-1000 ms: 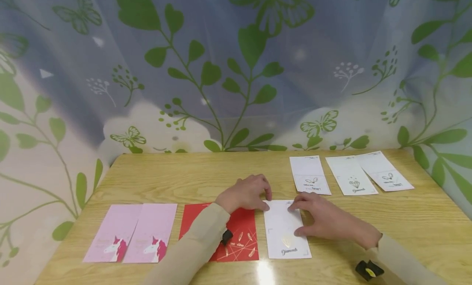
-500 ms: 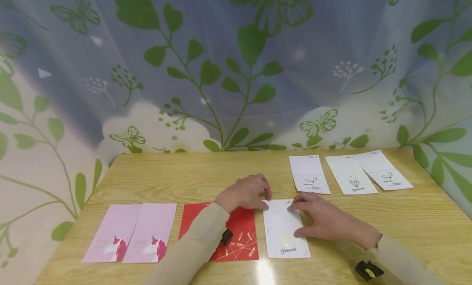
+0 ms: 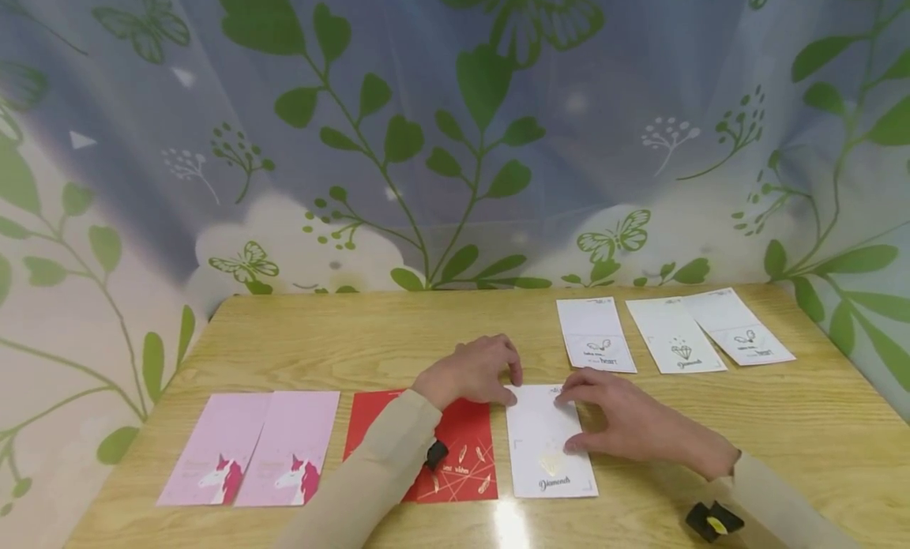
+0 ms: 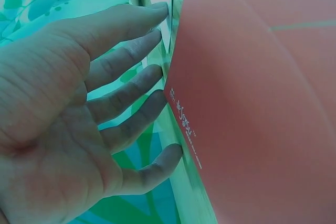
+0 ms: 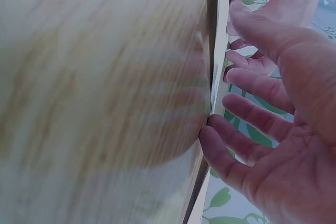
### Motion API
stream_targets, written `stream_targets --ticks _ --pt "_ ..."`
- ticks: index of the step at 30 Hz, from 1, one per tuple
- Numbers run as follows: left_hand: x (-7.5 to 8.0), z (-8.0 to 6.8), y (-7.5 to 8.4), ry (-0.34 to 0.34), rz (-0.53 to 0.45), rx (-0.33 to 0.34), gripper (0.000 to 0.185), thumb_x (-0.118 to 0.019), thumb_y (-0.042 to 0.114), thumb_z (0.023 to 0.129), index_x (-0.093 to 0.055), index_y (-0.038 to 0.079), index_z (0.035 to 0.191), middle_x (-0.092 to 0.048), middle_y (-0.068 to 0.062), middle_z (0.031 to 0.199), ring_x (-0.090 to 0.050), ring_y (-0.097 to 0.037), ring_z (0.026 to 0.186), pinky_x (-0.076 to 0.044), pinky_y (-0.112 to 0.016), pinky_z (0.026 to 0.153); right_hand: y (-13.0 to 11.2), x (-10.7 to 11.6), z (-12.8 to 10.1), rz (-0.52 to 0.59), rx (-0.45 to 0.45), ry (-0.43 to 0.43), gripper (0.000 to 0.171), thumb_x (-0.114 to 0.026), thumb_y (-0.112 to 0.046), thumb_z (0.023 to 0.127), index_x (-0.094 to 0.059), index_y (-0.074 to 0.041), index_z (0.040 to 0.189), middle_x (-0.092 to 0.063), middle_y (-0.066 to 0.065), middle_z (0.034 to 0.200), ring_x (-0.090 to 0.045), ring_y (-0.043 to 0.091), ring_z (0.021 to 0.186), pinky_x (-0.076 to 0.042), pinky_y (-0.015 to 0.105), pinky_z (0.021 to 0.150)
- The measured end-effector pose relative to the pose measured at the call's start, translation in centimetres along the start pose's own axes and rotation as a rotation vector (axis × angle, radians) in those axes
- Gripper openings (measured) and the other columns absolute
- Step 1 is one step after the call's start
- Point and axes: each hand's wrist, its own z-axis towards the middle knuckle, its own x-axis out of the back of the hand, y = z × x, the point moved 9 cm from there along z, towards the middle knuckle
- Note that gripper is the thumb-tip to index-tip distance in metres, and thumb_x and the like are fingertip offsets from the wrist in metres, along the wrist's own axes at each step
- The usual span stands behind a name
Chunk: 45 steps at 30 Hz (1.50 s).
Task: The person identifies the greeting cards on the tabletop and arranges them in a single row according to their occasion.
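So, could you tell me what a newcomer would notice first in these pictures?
Probably the two hands meeting at the front middle of the table: the left hand lies over the red card, and the right hand rests on the white card beside it. Two pink cards sit front left, and three white cards lie back right.

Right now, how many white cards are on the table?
4: one under the right hand near the front, three in a far-right row, the last two overlapping. More could be stacked unseen.
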Motion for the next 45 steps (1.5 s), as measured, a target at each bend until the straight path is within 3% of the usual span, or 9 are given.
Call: stream_targets --ticks 7,13,16,19,24,27,33,40,45 --pt "-0.2 0.0 0.0 -0.016 -0.012 -0.003 0.01 -0.077 0.027 0.09 -0.072 0.023 0.098 -0.056 0.002 0.137 -0.052 -0.021 0.13 -0.036 -0.065 0.114 0.2 0.9 -0.6 0.002 0.01 0.069 0.043 -0.084 -0.04 0.084 -0.072 -0.016 0.117 -0.067 0.0 0.124 -0.065 0.026 0.116 -0.054 0.049 0.097" --pt "-0.2 0.0 -0.1 -0.007 -0.05 -0.015 0.012 -0.076 0.028 0.09 -0.072 0.023 0.1 -0.059 0.002 0.131 -0.055 -0.018 0.12 -0.04 -0.06 0.111 0.8 2.6 -1.1 0.056 0.014 0.135 0.036 -0.085 -0.028 0.084 -0.072 -0.014 0.115 -0.068 0.001 0.12 -0.068 0.023 0.105 -0.059 0.032 0.079" --pt "0.4 0.1 0.2 0.044 -0.102 -0.053 0.019 -0.075 0.028 0.092 -0.072 0.02 0.108 -0.063 0.0 0.125 -0.057 -0.018 0.113 -0.048 -0.046 0.105 1.5 3.7 -1.4 0.056 0.007 0.173 0.037 -0.086 -0.024 0.083 -0.072 -0.013 0.115 -0.068 0.002 0.119 -0.069 0.025 0.103 -0.06 0.029 0.074" --pt "1.3 0.4 0.7 0.129 -0.137 -0.098 0.03 -0.073 0.03 0.094 -0.071 0.016 0.12 -0.065 -0.002 0.127 -0.061 -0.021 0.116 -0.052 -0.037 0.101 2.5 5.0 -1.8 0.018 0.006 0.232 0.038 -0.086 -0.022 0.082 -0.072 -0.012 0.116 -0.069 0.004 0.119 -0.07 0.027 0.103 -0.06 0.031 0.072" --pt "2.6 0.9 1.6 0.264 -0.081 -0.123 0.051 -0.068 0.046 0.096 -0.062 0.022 0.14 -0.054 -0.001 0.151 -0.053 -0.025 0.139 -0.046 -0.054 0.109 5.0 7.0 -2.6 -0.077 -0.04 0.314 0.04 -0.086 -0.019 0.081 -0.072 -0.01 0.117 -0.07 0.005 0.119 -0.07 0.03 0.104 -0.061 0.043 0.077" --pt "2.9 1.5 2.2 0.296 -0.03 -0.114 0.064 -0.064 0.057 0.094 -0.052 0.029 0.15 -0.043 0.0 0.162 -0.044 -0.026 0.148 -0.041 -0.061 0.112 6.9 8.0 -3.2 -0.127 -0.09 0.346 0.043 -0.086 -0.019 0.081 -0.071 -0.009 0.121 -0.069 0.011 0.123 -0.069 0.037 0.109 -0.057 0.053 0.084" --pt "2.5 3.3 3.7 0.263 0.006 -0.11 0.077 -0.058 0.068 0.092 -0.036 0.036 0.159 -0.03 0.002 0.169 -0.033 -0.025 0.155 -0.035 -0.061 0.116 10.4 9.1 -3.9 -0.167 -0.148 0.358 0.052 -0.086 -0.021 0.08 -0.067 -0.006 0.126 -0.066 0.022 0.129 -0.063 0.048 0.117 -0.05 0.064 0.089" --pt "1.9 5.4 6.1 0.226 0.035 -0.136 0.072 -0.057 0.067 0.093 -0.041 0.035 0.156 -0.032 0.003 0.168 -0.037 -0.024 0.153 -0.04 -0.059 0.113 13.9 10.2 -4.3 -0.194 -0.198 0.289 0.058 -0.088 -0.022 0.079 -0.064 -0.001 0.128 -0.065 0.028 0.129 -0.061 0.051 0.115 -0.051 0.063 0.088" --pt "1.1 7.1 7.1 0.175 0.057 -0.131 0.063 -0.056 0.06 0.097 -0.046 0.034 0.153 -0.04 0.006 0.163 -0.042 -0.022 0.148 -0.042 -0.054 0.111 16.9 10.7 -3.9 -0.195 -0.267 0.184 0.07 -0.089 -0.03 0.078 -0.06 0.003 0.132 -0.062 0.032 0.132 -0.057 0.055 0.12 -0.047 0.065 0.095"
